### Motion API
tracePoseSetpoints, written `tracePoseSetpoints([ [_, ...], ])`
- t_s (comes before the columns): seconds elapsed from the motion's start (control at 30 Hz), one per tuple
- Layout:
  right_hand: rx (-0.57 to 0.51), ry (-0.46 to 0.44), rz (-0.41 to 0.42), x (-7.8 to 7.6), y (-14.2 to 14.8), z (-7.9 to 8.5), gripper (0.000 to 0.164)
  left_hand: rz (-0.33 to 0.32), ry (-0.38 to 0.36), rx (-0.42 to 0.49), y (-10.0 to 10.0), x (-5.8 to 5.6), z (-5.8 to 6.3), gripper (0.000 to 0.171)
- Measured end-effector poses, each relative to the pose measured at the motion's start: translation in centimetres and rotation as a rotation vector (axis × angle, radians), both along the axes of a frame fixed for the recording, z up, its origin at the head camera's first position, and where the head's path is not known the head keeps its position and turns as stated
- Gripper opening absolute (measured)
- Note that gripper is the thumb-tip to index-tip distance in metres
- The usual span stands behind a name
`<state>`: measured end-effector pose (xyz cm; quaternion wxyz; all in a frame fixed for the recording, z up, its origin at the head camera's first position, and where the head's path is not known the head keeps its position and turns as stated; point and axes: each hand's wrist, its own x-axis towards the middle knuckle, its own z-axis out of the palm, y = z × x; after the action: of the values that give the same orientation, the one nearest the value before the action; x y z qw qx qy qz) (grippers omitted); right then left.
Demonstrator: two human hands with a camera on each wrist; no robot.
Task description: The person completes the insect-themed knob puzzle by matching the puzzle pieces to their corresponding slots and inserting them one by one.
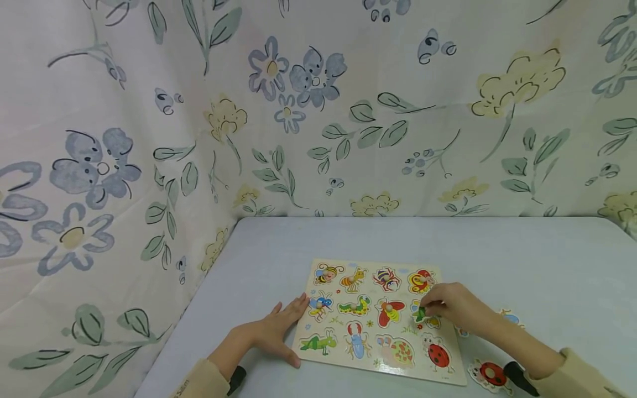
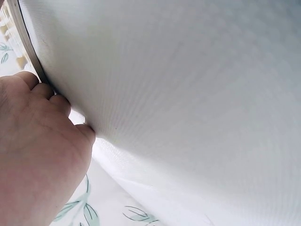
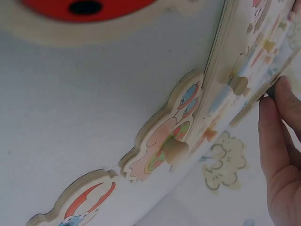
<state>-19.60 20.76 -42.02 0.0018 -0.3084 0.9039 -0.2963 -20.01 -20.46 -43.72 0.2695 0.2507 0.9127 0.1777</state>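
A cream wooden insect puzzle board (image 1: 418, 369) lies flat on the white table. My right hand (image 1: 455, 305) is over its right side and pinches a knobbed puzzle piece (image 1: 419, 315) with green on it, above the butterfly picture in the middle row. The right wrist view shows thumb and fingers on its small dark knob (image 3: 270, 90); the hand covers most of the piece. With fingers spread, my left hand (image 1: 276, 331) rests at the board's left edge, fingertips against that edge in the left wrist view.
Right of the board lie a loose ladybug piece (image 1: 492, 374) and a blue piece (image 1: 510, 317) partly behind the right forearm. The right wrist view has a snail piece (image 3: 164, 136) by the board's edge and a red-horned beetle piece (image 3: 89, 200). A floral curtain (image 1: 318, 138) hangs behind the table.
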Motion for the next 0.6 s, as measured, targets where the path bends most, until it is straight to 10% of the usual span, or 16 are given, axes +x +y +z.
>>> tracePoseSetpoints([
  [0.6,0.001,0.002,0.128,0.3,-3.5,0.6,0.004,-0.007,-0.002,0.002,0.1,0.1,0.2,0.125],
])
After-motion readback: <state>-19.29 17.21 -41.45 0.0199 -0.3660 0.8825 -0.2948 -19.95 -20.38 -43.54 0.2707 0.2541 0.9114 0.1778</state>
